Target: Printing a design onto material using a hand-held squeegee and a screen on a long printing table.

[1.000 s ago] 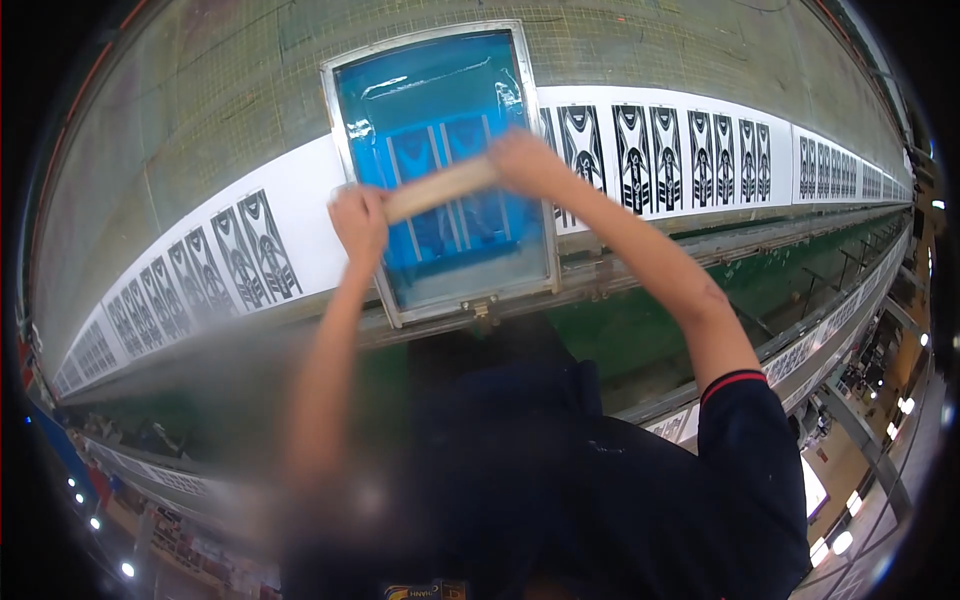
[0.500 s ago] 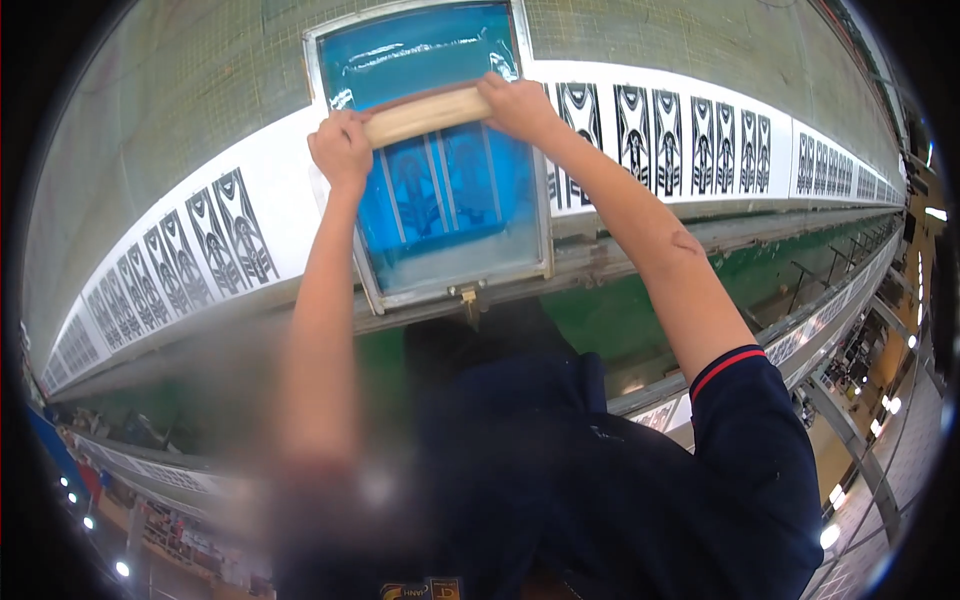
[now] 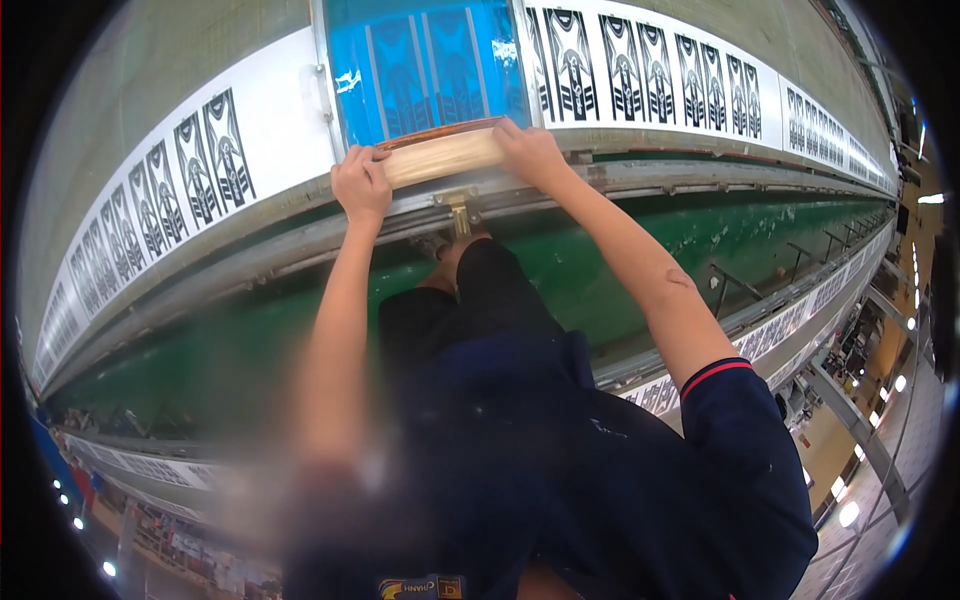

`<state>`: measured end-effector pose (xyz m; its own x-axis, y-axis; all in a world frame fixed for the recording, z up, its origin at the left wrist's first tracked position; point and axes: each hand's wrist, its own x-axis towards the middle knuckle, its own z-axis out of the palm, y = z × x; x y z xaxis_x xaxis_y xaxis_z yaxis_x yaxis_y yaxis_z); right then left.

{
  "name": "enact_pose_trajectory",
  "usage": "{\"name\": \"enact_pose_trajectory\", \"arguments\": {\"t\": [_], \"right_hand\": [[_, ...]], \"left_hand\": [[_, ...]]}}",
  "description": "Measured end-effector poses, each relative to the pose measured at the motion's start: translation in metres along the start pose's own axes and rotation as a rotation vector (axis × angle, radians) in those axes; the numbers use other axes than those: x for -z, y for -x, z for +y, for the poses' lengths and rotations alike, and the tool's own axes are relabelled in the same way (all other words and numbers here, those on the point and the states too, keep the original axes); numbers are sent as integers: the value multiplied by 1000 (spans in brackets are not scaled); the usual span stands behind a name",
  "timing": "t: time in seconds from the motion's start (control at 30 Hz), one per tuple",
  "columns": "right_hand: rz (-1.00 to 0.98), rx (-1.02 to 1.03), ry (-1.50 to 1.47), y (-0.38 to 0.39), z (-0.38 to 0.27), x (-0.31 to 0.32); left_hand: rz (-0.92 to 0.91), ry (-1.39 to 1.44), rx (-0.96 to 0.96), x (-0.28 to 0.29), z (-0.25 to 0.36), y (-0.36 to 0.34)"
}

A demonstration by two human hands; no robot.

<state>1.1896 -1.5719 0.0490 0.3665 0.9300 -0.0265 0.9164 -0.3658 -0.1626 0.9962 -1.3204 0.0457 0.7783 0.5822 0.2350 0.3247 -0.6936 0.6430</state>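
Note:
A wooden-handled squeegee [image 3: 445,158] spans between my two hands at the near end of a framed printing screen [image 3: 430,50]. My left hand [image 3: 362,184] is wrapped round its left end, and my right hand [image 3: 530,155] grips the right end. A reddish-brown blade edge shows along the squeegee's far side. The screen's mesh is blue, with paired stencil designs visible through it, inside a light metal frame. Beneath the handle the frame's near edge is mostly hidden.
White sheets with black printed designs [image 3: 620,75] run along the long table [image 3: 270,15] on both sides of the screen. A brass-coloured clamp piece [image 3: 460,215] sits on the near rail. A green floor [image 3: 640,250] lies between this table and another row of printed sheets behind me.
Both hands have drawn the squeegee toward me, from the middle of the screen to its near end. The view has shifted, and the blue stencil area now lies beyond the squeegee.

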Motion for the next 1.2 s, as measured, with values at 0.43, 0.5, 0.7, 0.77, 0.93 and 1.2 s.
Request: {"name": "enact_pose_trajectory", "arguments": {"t": [0.43, 0.5, 0.7, 0.77, 0.93, 1.2], "right_hand": [[-197, -73, -59, 31, -24, 52], [-159, -53, -40, 28, -31, 63], [-29, 0, -156, -6, -60, 47], [13, -48, -205, -6, -65, 50], [-149, -178, -217, -19, -91, 60], [-12, -104, -277, -115, -271, 26]], "left_hand": [[-157, 100, -86, 54, 11, -47], [165, -170, 96, 45, -13, -92], [56, 415, 930, 5, -83, -170], [281, 240, 667, -16, -91, -165], [201, 435, 803, 13, -82, -182], [147, 304, 618, 189, -225, -206]]}}
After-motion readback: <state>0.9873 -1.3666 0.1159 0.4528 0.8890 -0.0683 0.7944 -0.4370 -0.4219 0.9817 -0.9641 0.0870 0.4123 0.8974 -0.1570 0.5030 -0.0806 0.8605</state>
